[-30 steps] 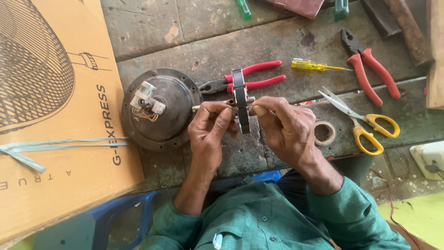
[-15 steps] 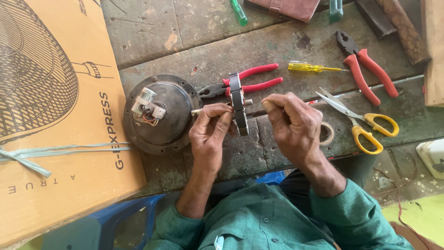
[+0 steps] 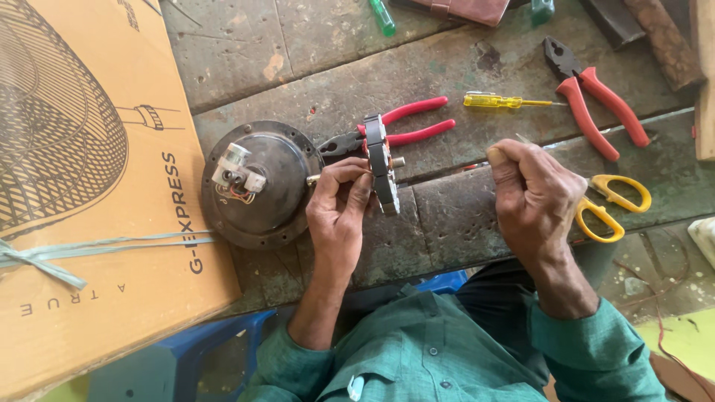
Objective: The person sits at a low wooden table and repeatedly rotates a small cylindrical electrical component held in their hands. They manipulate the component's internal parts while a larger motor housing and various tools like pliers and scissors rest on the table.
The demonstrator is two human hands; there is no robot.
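Nearest, at the bottom of the frame: my green shirt sleeves (image 3: 596,350) and a blue stool (image 3: 186,365) edge under the worn wooden bench (image 3: 447,216). Centre of the frame: my left hand (image 3: 339,216), fingers closed round the shaft of a motor rotor (image 3: 381,165), a dark metal disc held on edge, upright, just above the bench; the shaft ends show on either side of the disc. Right of centre: my right hand (image 3: 536,201), curled into a loose fist and apart from the rotor; whether it grips anything I cannot tell. Just right of that hand, partly under it: yellow-handled scissors (image 3: 614,208). Left of my left hand, lying flat: round dark motor housing (image 3: 257,186) with a white terminal block and short wires on top. Far left, filling that side: a tan cardboard box (image 3: 97,186) tied with pale strapping. Behind the rotor: red-handled pliers (image 3: 406,130), handles pointing right. Further back: a yellow tester screwdriver (image 3: 503,101), then a second pair of red-handled pliers (image 3: 592,100) at the upper right. Top edge: a green screwdriver handle (image 3: 383,16).
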